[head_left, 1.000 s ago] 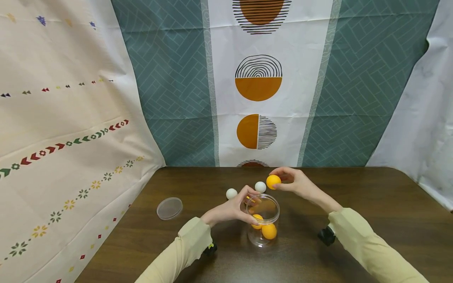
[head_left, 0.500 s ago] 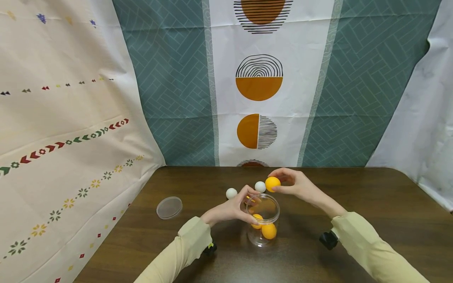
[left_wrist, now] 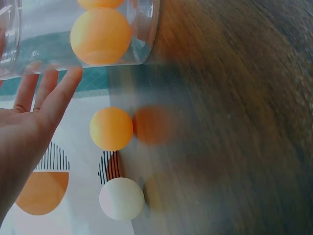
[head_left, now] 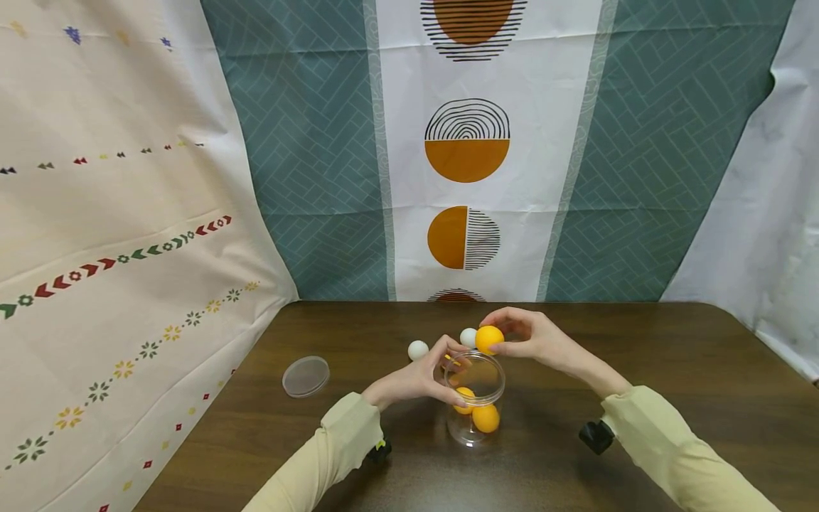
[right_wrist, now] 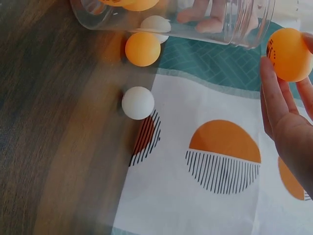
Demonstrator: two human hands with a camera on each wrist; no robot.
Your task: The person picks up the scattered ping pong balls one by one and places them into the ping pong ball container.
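A white ball [head_left: 418, 350] is seen beyond the left hand [head_left: 419, 377], while a second white ball [head_left: 468, 337] is partly covered by the orange ball [head_left: 489, 339] pinched in the right hand [head_left: 536, 343]. Between the white pair, a loose ball [left_wrist: 111, 129] is mostly screened from the head view by the left hand's fingers. The lid [head_left: 306, 377] is laid flat well to the left. The jar [head_left: 480, 403] is stood upright on the worktop [head_left: 576, 455], its mouth turned up and its long axis vertical, with two inner balls [head_left: 485, 418] contained low inside. Its upper wall is gripped from the left; the hands are kept apart. The pinched ball is held near the far rim, a little higher. The far edge is backed by a patterned cloth [head_left: 544, 235]; to the right, bare wood is stretched to a rounded corner.
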